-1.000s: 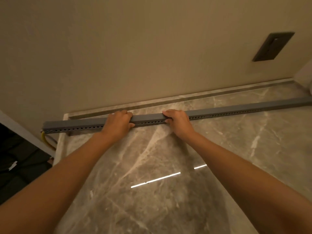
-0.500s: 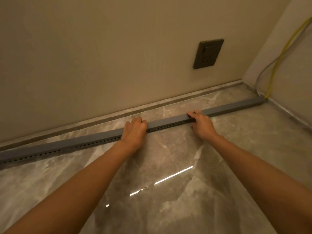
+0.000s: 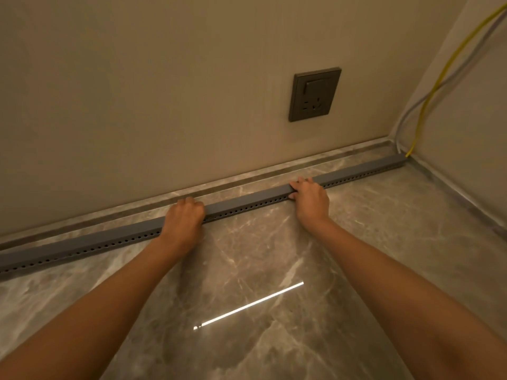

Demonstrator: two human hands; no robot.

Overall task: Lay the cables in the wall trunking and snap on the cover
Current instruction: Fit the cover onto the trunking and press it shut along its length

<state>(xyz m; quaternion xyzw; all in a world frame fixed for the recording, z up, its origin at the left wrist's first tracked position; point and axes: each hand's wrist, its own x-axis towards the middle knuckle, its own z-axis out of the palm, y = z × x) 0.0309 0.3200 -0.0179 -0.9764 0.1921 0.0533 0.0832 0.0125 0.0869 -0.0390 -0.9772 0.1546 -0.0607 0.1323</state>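
A long grey trunking (image 3: 247, 202) with a row of small holes along its front face lies on the marble floor, parallel to the wall and a little in front of the skirting. Its cover is on top. My left hand (image 3: 184, 221) presses down on it left of the middle, fingers curled over the top. My right hand (image 3: 311, 198) grips it further right, fingers over the top and thumb on the front. A yellow cable (image 3: 428, 105) and a grey cable (image 3: 405, 119) come down the right wall and enter the trunking's right end (image 3: 397, 162).
A dark wall socket (image 3: 314, 95) sits on the beige wall above the trunking. The marble floor (image 3: 274, 270) is glossy, with a bright light streak reflected. A stone skirting (image 3: 247, 174) runs along the wall base into the right corner.
The view has swung right from the trunking's left end to the right corner. Both hands have shifted rightward along the trunking, still pressing on its top.
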